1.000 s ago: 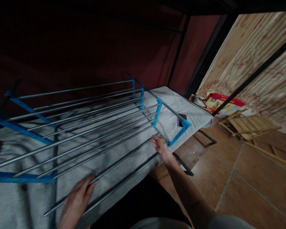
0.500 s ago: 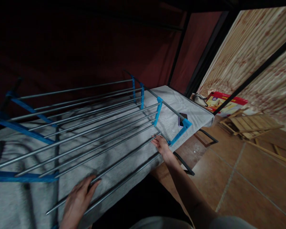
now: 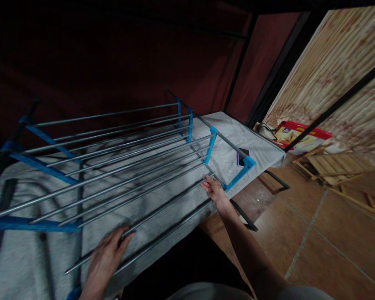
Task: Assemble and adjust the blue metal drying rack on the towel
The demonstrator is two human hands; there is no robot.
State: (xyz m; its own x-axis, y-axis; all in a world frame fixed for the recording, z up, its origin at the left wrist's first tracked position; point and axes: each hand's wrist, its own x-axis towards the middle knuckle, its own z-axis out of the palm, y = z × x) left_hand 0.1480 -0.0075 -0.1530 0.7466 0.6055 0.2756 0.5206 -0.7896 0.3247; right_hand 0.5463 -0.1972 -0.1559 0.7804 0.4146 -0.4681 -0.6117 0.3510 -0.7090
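A loose thin metal rod (image 3: 165, 207) slants across the front of a partly assembled drying rack, with both my hands on it. My left hand (image 3: 105, 255) grips it toward its near left end, which sticks out past the hand. Near the far right end, my right hand (image 3: 215, 191) pinches it between the fingertips, close to a blue plastic bracket (image 3: 237, 177). The drying rack (image 3: 128, 177) has several parallel rods set between blue brackets on dark tubes. In front, a second rod (image 3: 164, 237) runs along the bed's edge.
Grey cloth (image 3: 225, 125) covers the bed surface under the rack. A phone (image 3: 243, 156) lies right of the rack. Beyond are a red and yellow box (image 3: 295, 135), a folded wooden chair (image 3: 340, 166) and a black post (image 3: 334, 106). Tiled floor (image 3: 325, 233) lies at right.
The view has shifted slightly, so everything sits a little farther right. Both hands keep their hold on the rod, with no clear movement relative to the rack.
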